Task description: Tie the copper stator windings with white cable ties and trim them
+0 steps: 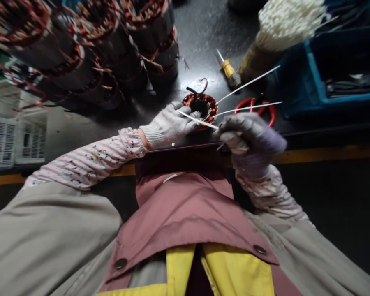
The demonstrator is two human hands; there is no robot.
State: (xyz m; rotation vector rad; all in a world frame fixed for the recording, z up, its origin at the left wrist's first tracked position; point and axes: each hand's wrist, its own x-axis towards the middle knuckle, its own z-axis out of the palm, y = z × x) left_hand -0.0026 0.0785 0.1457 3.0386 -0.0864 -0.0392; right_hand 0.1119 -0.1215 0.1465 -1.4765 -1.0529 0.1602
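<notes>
1. From where I stand, with twelve o'clock pointing away from the worker, the copper-wound core (211,101) sits on the dark bench top (200,37), just past the front edge, between the two gloved hands.
2. The left hand (171,125) is the nearer one: it touches the core, fingers closed over the rim at about eight o'clock, tips reaching towards the bore.
3. The right hand (249,133) is apart from the core, which lies at ten o'clock from it. It is blurred, but its fingers look drawn together in a narrow pinch on a white strand (203,122).
4. That strand's long axis runs from the pinch towards ten o'clock, over the core's near side and the left fingers. I'd judge this line, strand against rim, matters most.
5. Two loose lengths leave the core's right side: the upper cord (249,84) points to two o'clock, the lower cord (243,109) nearly to three.
6. The red-handled tool (273,116) lies at three o'clock from the core, partly behind the lower cord and right hand.
</notes>
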